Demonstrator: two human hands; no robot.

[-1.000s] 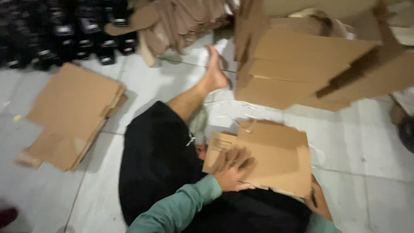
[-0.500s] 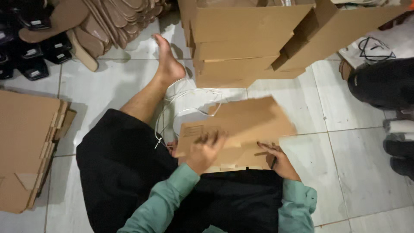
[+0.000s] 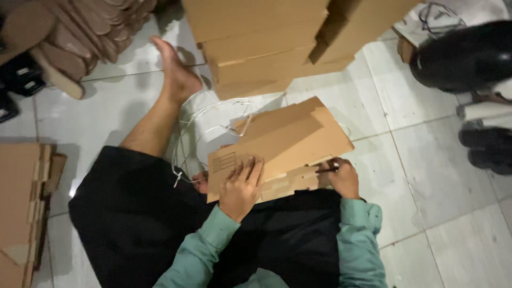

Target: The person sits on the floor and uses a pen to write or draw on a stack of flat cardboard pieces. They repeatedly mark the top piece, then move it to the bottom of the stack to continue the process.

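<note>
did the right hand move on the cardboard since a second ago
Yes. The right hand, earlier hidden behind the flat cardboard sheet, now grips its right lower edge.

Stacked cardboard boxes (image 3: 256, 42) ahead; flat cardboard pile (image 3: 21, 208) left.

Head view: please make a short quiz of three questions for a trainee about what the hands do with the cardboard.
1. True or false: the left hand lies flat, fingers spread, on the flat cardboard sheet.
2. What does the right hand hold? A) a thin dark tool, like a pen B) a roll of tape C) a cup
3. Fill in: behind the sheet stands a stack of cardboard boxes; the bare ____ lies to the left of it.

Key:
1. True.
2. A. Its exact kind is too small to tell.
3. Foot.
</note>
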